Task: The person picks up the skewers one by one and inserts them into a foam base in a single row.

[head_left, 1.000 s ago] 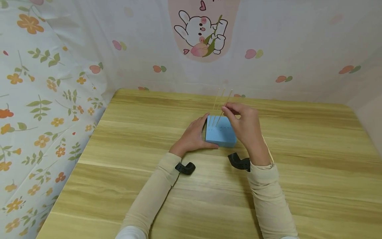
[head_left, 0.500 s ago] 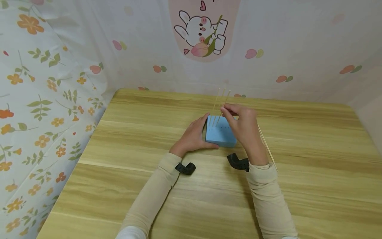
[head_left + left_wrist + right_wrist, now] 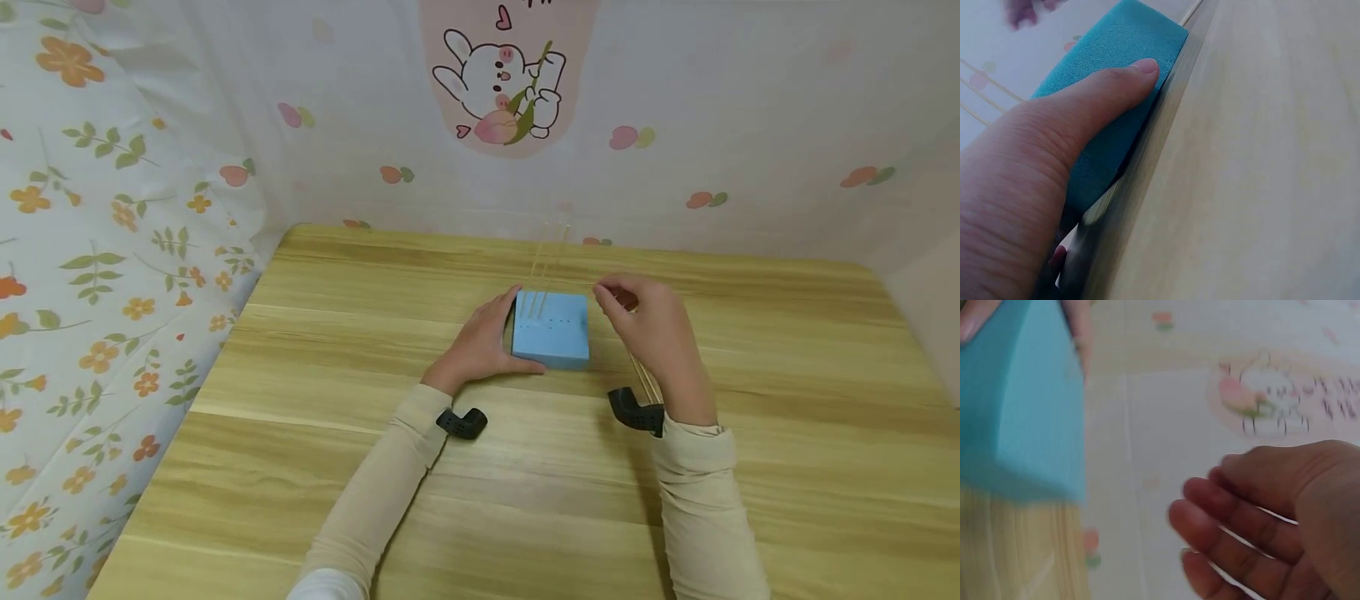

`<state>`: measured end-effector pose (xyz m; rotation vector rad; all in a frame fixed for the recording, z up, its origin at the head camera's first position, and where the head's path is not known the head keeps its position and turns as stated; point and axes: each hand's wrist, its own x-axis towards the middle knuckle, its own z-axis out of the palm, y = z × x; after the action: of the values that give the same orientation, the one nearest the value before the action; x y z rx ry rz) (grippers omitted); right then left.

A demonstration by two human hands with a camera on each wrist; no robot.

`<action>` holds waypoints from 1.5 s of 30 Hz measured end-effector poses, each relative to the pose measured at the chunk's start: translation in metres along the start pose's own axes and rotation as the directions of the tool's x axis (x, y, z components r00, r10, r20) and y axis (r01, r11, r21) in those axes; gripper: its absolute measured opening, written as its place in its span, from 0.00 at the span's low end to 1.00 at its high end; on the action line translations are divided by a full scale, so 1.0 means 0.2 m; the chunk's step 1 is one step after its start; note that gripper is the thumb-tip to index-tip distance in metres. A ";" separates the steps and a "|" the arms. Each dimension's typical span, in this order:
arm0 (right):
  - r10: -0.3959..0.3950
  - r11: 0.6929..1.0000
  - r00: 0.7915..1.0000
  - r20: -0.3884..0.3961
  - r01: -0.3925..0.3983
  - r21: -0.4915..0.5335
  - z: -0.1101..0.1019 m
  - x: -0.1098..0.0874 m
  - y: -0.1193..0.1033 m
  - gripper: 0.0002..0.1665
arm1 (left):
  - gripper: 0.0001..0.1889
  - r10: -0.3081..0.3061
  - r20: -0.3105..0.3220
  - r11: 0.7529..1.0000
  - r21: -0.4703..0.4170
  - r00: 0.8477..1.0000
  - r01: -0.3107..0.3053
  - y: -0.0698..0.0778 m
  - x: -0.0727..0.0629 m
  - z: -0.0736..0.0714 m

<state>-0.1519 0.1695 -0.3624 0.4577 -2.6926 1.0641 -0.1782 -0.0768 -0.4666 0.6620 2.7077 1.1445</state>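
Note:
A light blue foam block point(image 3: 552, 342) with small holes in its top sits on the table. My left hand point(image 3: 480, 340) grips it from the left; in the left wrist view the thumb point(image 3: 1113, 87) lies along its side. Three thin wooden skewers point(image 3: 543, 275) stand slightly tilted in the block's left part. To the right of the block, my right hand point(image 3: 656, 329) hovers apart from it. Its fingers point(image 3: 1250, 550) are loosely curled in the right wrist view, with nothing between them.
Several loose skewers point(image 3: 643, 379) lie on the wooden table point(image 3: 517, 500), partly hidden beneath the right wrist. Black curved mounts point(image 3: 462, 423) are attached at both wrists. A patterned cloth point(image 3: 337, 100) hangs behind the table, another at the left.
My right hand has let go of the third skewer, which stays standing in the block, and has moved right. The left hand keeps its grip on the block.

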 end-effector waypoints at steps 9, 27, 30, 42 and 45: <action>0.140 0.981 0.984 0.112 -0.123 -0.153 -0.24 -0.13 0.25 0.15 | 0.70 0.016 -0.006 1.000 0.012 1.000 -0.016 0.00 0.01 0.00; 0.449 0.890 0.804 0.389 -0.361 -0.280 -0.20 -0.14 0.41 0.17 | 0.70 -0.002 -0.001 1.000 0.027 1.000 0.002 0.00 0.00 0.01; 0.467 0.882 0.792 0.394 -0.382 -0.277 -0.19 -0.15 0.41 0.15 | 0.70 0.004 -0.007 1.000 0.026 1.000 -0.004 0.00 0.00 0.01; 0.491 0.871 0.754 0.436 -0.421 -0.253 -0.20 -0.14 0.43 0.15 | 0.70 -0.010 -0.002 1.000 0.027 1.000 0.010 0.02 0.00 0.00; 0.480 0.877 0.767 0.425 -0.412 -0.246 -0.21 -0.15 0.43 0.16 | 0.70 -0.014 0.000 1.000 0.026 1.000 0.014 0.02 -0.01 0.01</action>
<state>-0.1523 0.2646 -0.3952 0.0334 -3.4149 0.9484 -0.1758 -0.0745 -0.4651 0.6461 2.7274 1.1072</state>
